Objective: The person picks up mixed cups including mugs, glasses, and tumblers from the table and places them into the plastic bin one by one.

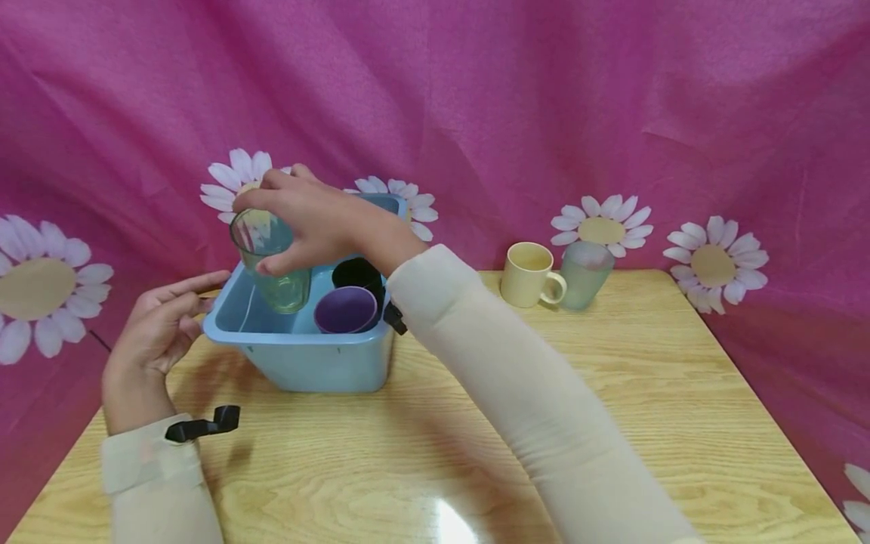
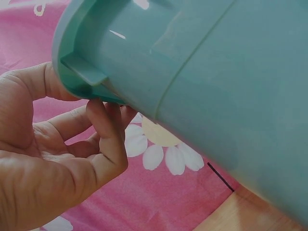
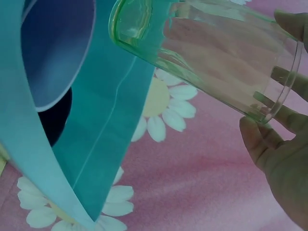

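Observation:
My right hand [image 1: 316, 219] grips a clear green drinking glass [image 1: 288, 291] near its rim, fingers on the far side and thumb on the near side. The glass leans, its base down inside the blue plastic basin [image 1: 316, 363]. At the basin's left corner my left hand [image 1: 159, 325] pinches the rim, with bent fingers under the lip in the left wrist view. Inside the basin a purple cup [image 1: 347, 310] lies with its mouth toward me, and a black cup [image 1: 358, 273] sits behind it. The right wrist view shows the glass [image 3: 211, 53] held by its rim end.
A yellow mug [image 1: 526, 276] and a frosted glass [image 1: 586, 276] stand side by side at the back right of the wooden table [image 1: 646, 363]. Behind the table hangs a pink cloth [image 1: 510, 113] with daisies.

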A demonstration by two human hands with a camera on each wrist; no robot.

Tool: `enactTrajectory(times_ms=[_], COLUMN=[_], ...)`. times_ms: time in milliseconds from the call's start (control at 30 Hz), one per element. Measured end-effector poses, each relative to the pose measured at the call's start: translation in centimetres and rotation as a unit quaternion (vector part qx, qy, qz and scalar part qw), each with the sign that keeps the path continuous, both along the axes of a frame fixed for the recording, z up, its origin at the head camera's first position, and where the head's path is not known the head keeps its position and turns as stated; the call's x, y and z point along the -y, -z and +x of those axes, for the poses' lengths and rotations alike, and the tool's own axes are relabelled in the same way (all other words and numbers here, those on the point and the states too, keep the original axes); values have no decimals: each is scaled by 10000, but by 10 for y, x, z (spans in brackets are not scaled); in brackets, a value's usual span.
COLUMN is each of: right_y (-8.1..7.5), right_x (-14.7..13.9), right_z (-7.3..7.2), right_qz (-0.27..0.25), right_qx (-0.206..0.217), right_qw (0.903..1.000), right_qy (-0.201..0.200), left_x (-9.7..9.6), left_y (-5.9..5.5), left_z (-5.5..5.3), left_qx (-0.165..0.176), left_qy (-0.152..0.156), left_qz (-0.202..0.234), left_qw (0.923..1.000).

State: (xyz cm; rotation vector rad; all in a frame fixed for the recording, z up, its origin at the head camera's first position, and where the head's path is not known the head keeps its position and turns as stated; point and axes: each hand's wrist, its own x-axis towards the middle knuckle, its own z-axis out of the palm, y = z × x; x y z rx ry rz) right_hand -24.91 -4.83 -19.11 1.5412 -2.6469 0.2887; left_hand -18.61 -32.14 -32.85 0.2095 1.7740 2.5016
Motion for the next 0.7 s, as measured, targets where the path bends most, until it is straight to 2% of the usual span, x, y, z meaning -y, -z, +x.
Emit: enactTrajectory(times_ms=[367,700], right_y=[19,38], right_x=[11,17], right_z=[1,1], right_qz=[453,743], right_qx=[44,346], right_qw=[9989,9965], right_qy=[55,154], left_x=[1,2], left_y=[1,1], left_z=[0,0], left_qx=[85,90], left_qy=[-82,-67], left_qz=[-25,-34], left_qw=[9999,9999])
